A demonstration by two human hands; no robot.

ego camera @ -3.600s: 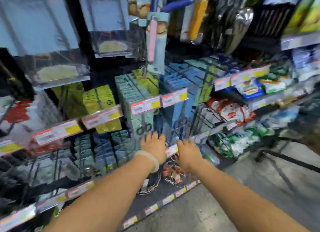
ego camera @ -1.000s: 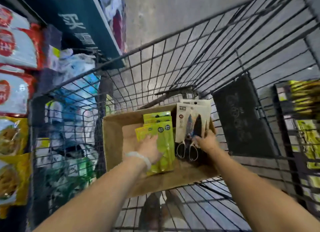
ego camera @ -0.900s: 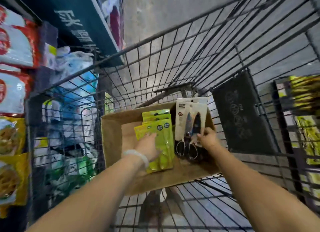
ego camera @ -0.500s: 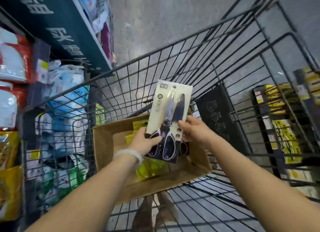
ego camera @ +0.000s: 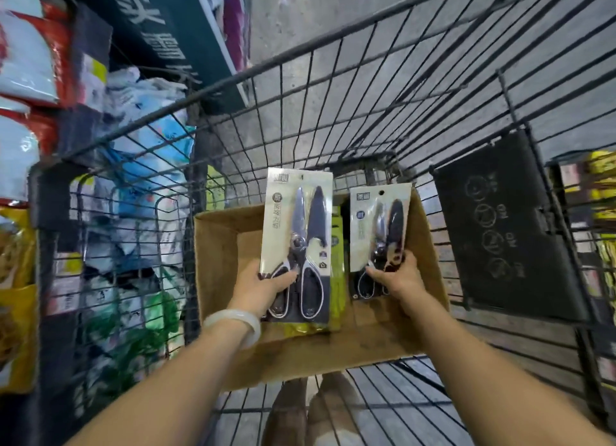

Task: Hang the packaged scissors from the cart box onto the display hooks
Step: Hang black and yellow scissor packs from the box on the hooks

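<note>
Grey concrete floor (ego camera: 316, 22) shows through a wire cart (ego camera: 383, 89) holding a cardboard box (ego camera: 226, 245). Above the box, left hand (ego camera: 263, 284) grips one scissors pack (ego camera: 296, 242), right hand (ego camera: 398, 275) another pack (ego camera: 378, 225); stocked shelves (ego camera: 30, 79) stand left of it.

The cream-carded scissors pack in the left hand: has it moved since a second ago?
Yes. The cream-carded scissors pack has come up out of the brown cardboard box, gripped by the left hand above the box floor.
</note>
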